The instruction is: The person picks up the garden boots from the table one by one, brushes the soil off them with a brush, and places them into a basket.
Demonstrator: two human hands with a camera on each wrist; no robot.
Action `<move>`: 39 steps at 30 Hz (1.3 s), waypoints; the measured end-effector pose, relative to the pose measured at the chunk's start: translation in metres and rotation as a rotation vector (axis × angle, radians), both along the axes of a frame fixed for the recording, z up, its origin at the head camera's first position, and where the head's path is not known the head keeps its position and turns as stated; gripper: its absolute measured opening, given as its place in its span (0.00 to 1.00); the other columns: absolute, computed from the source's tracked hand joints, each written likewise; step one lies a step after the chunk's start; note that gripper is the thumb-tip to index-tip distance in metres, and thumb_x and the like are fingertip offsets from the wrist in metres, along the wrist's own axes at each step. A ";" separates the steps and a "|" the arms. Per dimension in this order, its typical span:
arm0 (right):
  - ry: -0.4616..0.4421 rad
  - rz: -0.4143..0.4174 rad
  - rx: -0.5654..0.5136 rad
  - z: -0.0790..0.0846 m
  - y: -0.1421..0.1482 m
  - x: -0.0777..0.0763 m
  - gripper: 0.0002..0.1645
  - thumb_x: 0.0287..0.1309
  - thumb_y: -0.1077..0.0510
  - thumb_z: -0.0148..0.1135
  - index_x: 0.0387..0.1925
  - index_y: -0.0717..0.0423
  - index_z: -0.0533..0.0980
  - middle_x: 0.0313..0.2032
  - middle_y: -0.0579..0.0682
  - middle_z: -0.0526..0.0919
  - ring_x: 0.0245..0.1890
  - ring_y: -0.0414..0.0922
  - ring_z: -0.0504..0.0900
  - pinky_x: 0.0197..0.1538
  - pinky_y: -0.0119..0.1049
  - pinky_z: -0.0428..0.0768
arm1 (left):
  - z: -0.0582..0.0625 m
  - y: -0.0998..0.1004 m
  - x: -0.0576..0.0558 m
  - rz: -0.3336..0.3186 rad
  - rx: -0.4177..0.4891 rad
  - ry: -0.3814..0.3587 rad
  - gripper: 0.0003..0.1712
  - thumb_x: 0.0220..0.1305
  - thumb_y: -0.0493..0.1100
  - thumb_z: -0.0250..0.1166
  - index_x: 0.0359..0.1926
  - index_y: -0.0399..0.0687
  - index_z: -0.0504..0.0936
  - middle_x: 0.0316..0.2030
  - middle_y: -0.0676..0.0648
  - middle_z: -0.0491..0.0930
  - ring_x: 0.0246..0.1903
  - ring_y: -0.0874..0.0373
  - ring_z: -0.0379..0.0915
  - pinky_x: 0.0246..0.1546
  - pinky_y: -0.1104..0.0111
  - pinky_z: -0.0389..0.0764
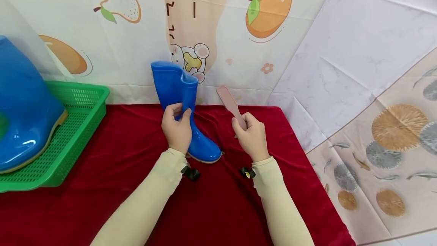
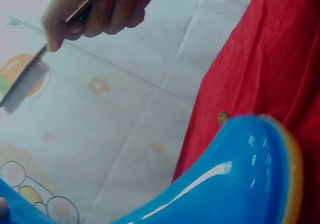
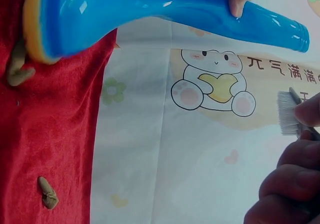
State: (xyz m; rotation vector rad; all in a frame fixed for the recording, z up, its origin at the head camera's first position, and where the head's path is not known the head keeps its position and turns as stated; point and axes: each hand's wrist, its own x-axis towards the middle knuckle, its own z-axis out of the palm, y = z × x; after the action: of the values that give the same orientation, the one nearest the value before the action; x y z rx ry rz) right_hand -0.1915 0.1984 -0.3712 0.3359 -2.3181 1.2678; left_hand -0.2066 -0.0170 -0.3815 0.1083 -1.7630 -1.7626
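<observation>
A glossy blue rain boot (image 1: 204, 145) stands on the red cloth in the head view, its toe toward the right and front. My left hand (image 1: 176, 127) grips the boot's shaft, fingers and thumb around it; in the right wrist view those fingertips (image 3: 239, 3) lie on the blue shaft. My right hand (image 1: 252, 136) holds a pink brush (image 1: 228, 100) by its handle, to the right of the boot and apart from it. White bristles (image 3: 286, 114) show on the brush in the right wrist view. Brown lumps (image 3: 48, 193) lie on the cloth near the toe.
At the left a green plastic basket (image 1: 85, 119) holds another blue boot (image 1: 25, 124). The red cloth (image 1: 211, 208) covers the table, its right edge running diagonally. Behind hangs a white printed sheet (image 1: 133, 48), and patterned sheeting (image 1: 358, 132) covers the right side.
</observation>
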 end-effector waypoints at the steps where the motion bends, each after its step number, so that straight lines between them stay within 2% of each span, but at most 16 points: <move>1: 0.003 0.002 0.001 0.000 0.000 0.000 0.16 0.69 0.51 0.65 0.26 0.51 0.74 0.16 0.41 0.80 0.15 0.36 0.79 0.18 0.37 0.75 | 0.002 -0.002 -0.001 -0.010 0.006 0.008 0.14 0.72 0.37 0.67 0.54 0.34 0.79 0.49 0.39 0.82 0.50 0.53 0.77 0.53 0.55 0.80; 4: 0.011 0.008 0.001 0.002 0.001 -0.002 0.16 0.69 0.51 0.65 0.26 0.51 0.74 0.16 0.41 0.80 0.15 0.36 0.79 0.18 0.35 0.74 | 0.011 -0.008 0.000 -0.051 0.006 0.047 0.14 0.71 0.36 0.67 0.53 0.33 0.79 0.48 0.38 0.83 0.49 0.55 0.78 0.51 0.56 0.80; 8: 0.021 0.015 0.000 0.005 0.000 -0.003 0.16 0.69 0.53 0.65 0.26 0.51 0.74 0.15 0.42 0.80 0.15 0.36 0.79 0.17 0.34 0.73 | 0.027 -0.016 0.003 -0.167 0.008 0.078 0.12 0.72 0.36 0.66 0.52 0.35 0.79 0.46 0.42 0.84 0.48 0.55 0.80 0.50 0.60 0.82; 13: 0.052 0.030 -0.035 0.008 0.000 -0.004 0.16 0.69 0.52 0.65 0.26 0.53 0.75 0.16 0.50 0.81 0.15 0.36 0.80 0.20 0.34 0.78 | 0.046 -0.035 0.000 -0.389 0.094 0.064 0.08 0.73 0.35 0.64 0.50 0.39 0.79 0.42 0.48 0.84 0.43 0.54 0.80 0.46 0.68 0.82; 16: 0.096 0.038 -0.067 0.009 0.000 -0.004 0.17 0.70 0.53 0.65 0.25 0.55 0.74 0.14 0.49 0.79 0.14 0.36 0.81 0.21 0.34 0.80 | 0.053 -0.052 -0.003 -0.533 0.108 0.043 0.08 0.75 0.34 0.61 0.51 0.42 0.80 0.42 0.50 0.84 0.41 0.56 0.79 0.43 0.70 0.81; 18: 0.136 0.042 -0.088 0.009 0.001 -0.004 0.17 0.69 0.55 0.65 0.25 0.55 0.73 0.13 0.47 0.78 0.14 0.37 0.81 0.20 0.33 0.80 | 0.054 -0.062 -0.006 -0.614 0.098 0.026 0.09 0.76 0.35 0.59 0.53 0.44 0.80 0.41 0.51 0.84 0.37 0.58 0.76 0.37 0.72 0.77; 21: 0.185 0.048 -0.114 0.009 0.000 -0.004 0.16 0.68 0.58 0.66 0.25 0.56 0.73 0.12 0.45 0.76 0.13 0.38 0.80 0.20 0.31 0.79 | 0.047 -0.077 -0.011 -0.712 0.133 0.007 0.10 0.78 0.36 0.57 0.55 0.47 0.80 0.37 0.52 0.83 0.26 0.61 0.69 0.28 0.75 0.70; 24: 0.211 0.067 -0.136 0.008 -0.001 -0.003 0.14 0.67 0.61 0.66 0.25 0.58 0.73 0.12 0.48 0.76 0.13 0.40 0.80 0.20 0.30 0.79 | 0.033 -0.088 -0.015 -0.752 0.201 -0.026 0.10 0.79 0.36 0.55 0.51 0.47 0.81 0.29 0.52 0.78 0.20 0.61 0.59 0.21 0.74 0.61; 27: 0.225 0.085 -0.139 0.004 -0.002 -0.002 0.13 0.66 0.63 0.67 0.25 0.59 0.74 0.12 0.51 0.77 0.13 0.38 0.79 0.20 0.29 0.79 | 0.015 -0.095 -0.017 -0.763 0.267 -0.063 0.10 0.79 0.35 0.54 0.49 0.47 0.82 0.28 0.52 0.79 0.23 0.63 0.66 0.25 0.76 0.67; 30: 0.253 0.111 -0.105 -0.001 -0.003 -0.002 0.14 0.63 0.64 0.68 0.24 0.58 0.73 0.12 0.49 0.75 0.12 0.36 0.73 0.18 0.27 0.72 | -0.001 -0.098 -0.017 -0.759 0.286 -0.080 0.10 0.79 0.35 0.54 0.49 0.47 0.82 0.32 0.53 0.82 0.29 0.64 0.71 0.30 0.78 0.73; 34: 0.281 0.152 -0.030 -0.005 -0.004 -0.004 0.15 0.63 0.62 0.69 0.23 0.55 0.72 0.13 0.44 0.67 0.13 0.36 0.62 0.18 0.29 0.62 | -0.014 -0.098 -0.017 -0.751 0.228 -0.071 0.08 0.79 0.37 0.55 0.50 0.48 0.81 0.28 0.53 0.77 0.23 0.63 0.66 0.26 0.76 0.69; 37: 0.255 0.171 0.009 -0.008 -0.005 -0.005 0.13 0.65 0.59 0.68 0.26 0.53 0.74 0.13 0.41 0.64 0.13 0.36 0.60 0.17 0.30 0.60 | -0.019 -0.100 -0.016 -0.741 0.169 -0.063 0.10 0.79 0.37 0.55 0.54 0.47 0.80 0.28 0.52 0.76 0.21 0.61 0.61 0.25 0.73 0.66; 39: 0.222 0.176 0.029 -0.009 -0.006 -0.004 0.11 0.66 0.58 0.68 0.28 0.52 0.77 0.14 0.40 0.64 0.13 0.36 0.59 0.17 0.31 0.59 | -0.019 -0.102 -0.015 -0.726 0.120 -0.061 0.13 0.80 0.38 0.55 0.59 0.45 0.79 0.33 0.53 0.80 0.25 0.60 0.67 0.29 0.73 0.71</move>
State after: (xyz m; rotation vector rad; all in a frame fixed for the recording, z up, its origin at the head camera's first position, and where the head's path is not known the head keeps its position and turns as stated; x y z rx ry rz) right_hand -0.1958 0.1921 -0.3800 0.6685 -2.1576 1.2105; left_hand -0.2212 -0.1192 -0.4009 -0.4941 -1.8721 -2.3812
